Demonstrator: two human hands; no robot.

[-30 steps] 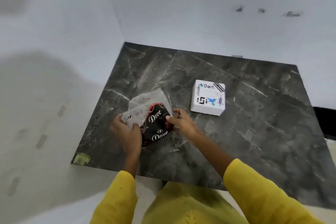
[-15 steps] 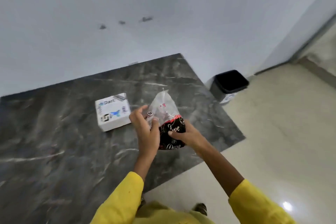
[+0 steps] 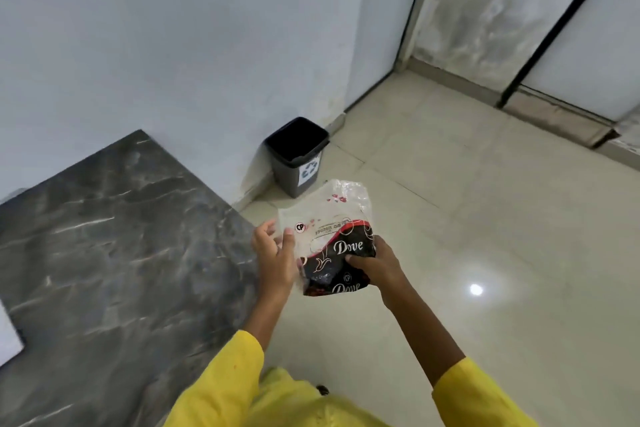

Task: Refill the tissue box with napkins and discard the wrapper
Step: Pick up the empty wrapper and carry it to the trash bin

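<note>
Now pinching the wrapper (image 3: 334, 246) at its dark lower corner in the right hand (image 3: 375, 265), steadying its clear edge with the left hand (image 3: 275, 255). Carrying it, seemingly empty, clear of the bench (image 3: 114, 236), no longer above the marble as half a second ago. Facing the black bin (image 3: 298, 152) by the wall, near but apart. Refilling apparently finished, discarding coming next.

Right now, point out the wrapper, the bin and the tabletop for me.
wrapper (image 3: 341, 248): head view, on the dark printed front near the Dove logo.
bin (image 3: 302, 173): head view, on its grey front wall beside the label.
tabletop (image 3: 114, 236): head view, on bare dark marble.
</note>
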